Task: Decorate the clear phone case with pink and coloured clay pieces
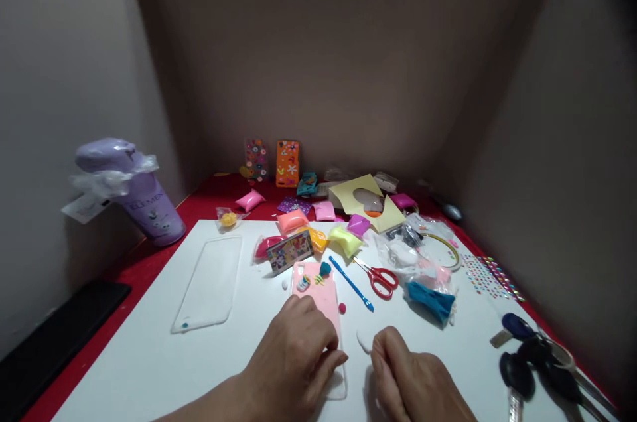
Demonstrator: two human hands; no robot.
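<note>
The pink phone case (pixel 324 306) lies flat on the white board. Small clay pieces sit near its top: a cupcake shape (pixel 303 283), a teal ball (pixel 325 269) and a yellow-green piece (pixel 318 280). My left hand (pixel 298 349) rests over the case's lower half with curled fingers; whatever is under them is hidden. To the right, my right hand (pixel 411 372) is closed, and a thin strip of white clay (pixel 364 340) sticks out at its fingertips. A dark pink clay ball (pixel 342 308) is beside the case.
Beyond my hands lie a blue modelling tool (pixel 351 284), red-handled scissors (pixel 382 282) and several clay packets (pixel 345 241). A clear phone case (pixel 212 282) is at left, with a purple tumbler (pixel 154 210) behind it. Keys (pixel 517 375) lie at right.
</note>
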